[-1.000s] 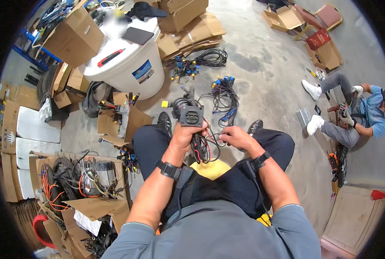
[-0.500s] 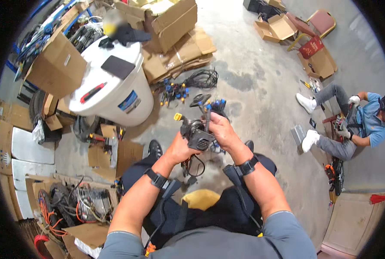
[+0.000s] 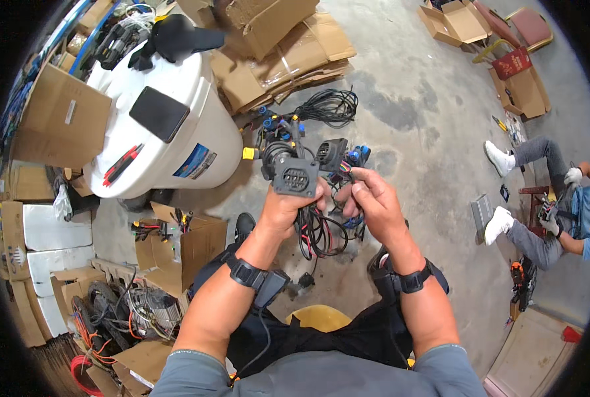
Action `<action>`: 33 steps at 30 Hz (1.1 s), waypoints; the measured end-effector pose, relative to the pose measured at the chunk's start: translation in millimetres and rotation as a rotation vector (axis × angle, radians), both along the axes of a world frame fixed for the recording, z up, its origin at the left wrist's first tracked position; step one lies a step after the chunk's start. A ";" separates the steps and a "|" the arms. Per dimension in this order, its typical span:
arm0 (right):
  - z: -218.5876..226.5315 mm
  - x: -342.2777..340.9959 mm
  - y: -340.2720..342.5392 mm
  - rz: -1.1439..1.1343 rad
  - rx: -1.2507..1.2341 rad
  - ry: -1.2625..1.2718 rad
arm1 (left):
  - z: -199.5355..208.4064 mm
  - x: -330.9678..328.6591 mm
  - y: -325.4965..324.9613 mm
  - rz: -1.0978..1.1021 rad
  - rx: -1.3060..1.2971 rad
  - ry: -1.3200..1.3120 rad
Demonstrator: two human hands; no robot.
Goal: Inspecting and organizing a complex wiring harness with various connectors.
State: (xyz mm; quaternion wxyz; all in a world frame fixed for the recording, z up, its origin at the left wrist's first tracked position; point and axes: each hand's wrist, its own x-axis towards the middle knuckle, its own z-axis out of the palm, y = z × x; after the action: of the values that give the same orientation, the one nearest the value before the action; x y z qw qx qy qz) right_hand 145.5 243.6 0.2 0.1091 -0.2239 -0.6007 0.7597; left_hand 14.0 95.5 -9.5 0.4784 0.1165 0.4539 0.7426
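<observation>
My left hand grips a black socket connector with a square flange, its slotted face turned up. A coiled black cable and a yellow plug sit beside it. Just right of it is a second black slotted connector, with thin multicoloured wires coming out of its side. My right hand is closed, thumb and fingers pinched at these wires. Black and red cables hang in loops below the hands. Behind them on the floor lie blue-tipped connectors and a coil of black cable.
A white tub at the left bears a phone, red-handled pliers and a black cap. Flattened cardboard lies behind it. An open carton stands near my left leg. A person sits working at the right.
My right hand has shifted right and down, from the left-hand connector to the coloured wires. The connector's slotted face has turned more upward. The whole view has shifted slightly.
</observation>
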 end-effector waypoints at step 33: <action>8.0 -7.9 -19.3 -0.007 0.069 0.083 | 10.7 22.9 9.4 0.137 0.014 0.094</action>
State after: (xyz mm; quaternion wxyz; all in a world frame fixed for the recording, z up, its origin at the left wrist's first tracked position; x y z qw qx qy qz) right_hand 137.6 224.3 8.3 0.1441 -0.1905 -0.6206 0.7469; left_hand 37.0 104.9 1.2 0.4037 0.1233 0.4775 0.7706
